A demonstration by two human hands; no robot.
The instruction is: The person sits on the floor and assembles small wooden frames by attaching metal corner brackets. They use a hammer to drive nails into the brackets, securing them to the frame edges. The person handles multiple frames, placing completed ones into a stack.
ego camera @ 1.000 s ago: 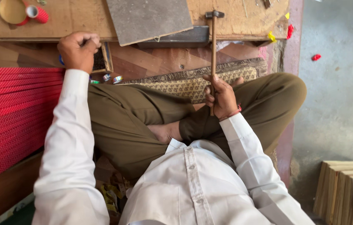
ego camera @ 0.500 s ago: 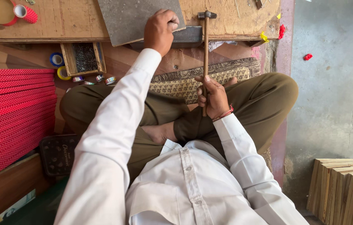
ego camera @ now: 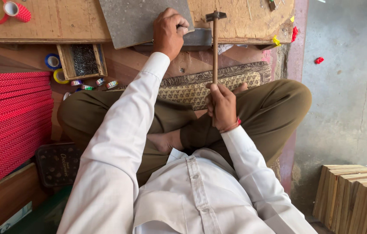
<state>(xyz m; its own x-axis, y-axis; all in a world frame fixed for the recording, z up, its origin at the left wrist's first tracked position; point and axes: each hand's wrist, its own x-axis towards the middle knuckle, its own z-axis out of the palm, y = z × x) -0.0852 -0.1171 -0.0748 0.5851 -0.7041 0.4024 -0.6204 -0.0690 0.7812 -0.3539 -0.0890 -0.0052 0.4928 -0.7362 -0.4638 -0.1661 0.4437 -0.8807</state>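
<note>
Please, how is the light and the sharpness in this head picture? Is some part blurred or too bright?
Head view: soft daylight, no hard shadows; the hammer in the right hand and the left hand on the grey board are sharp; the white shirt is bright but keeps its folds; edges bend slightly from the wide lens.

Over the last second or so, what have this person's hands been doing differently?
The left hand left the small wooden tray of nails at the side and moved across to the grey slab on the low workbench, where it now presses by the slab's edge. The right hand kept its grip on the hammer, held upright. The tape rolls stayed put.
</note>
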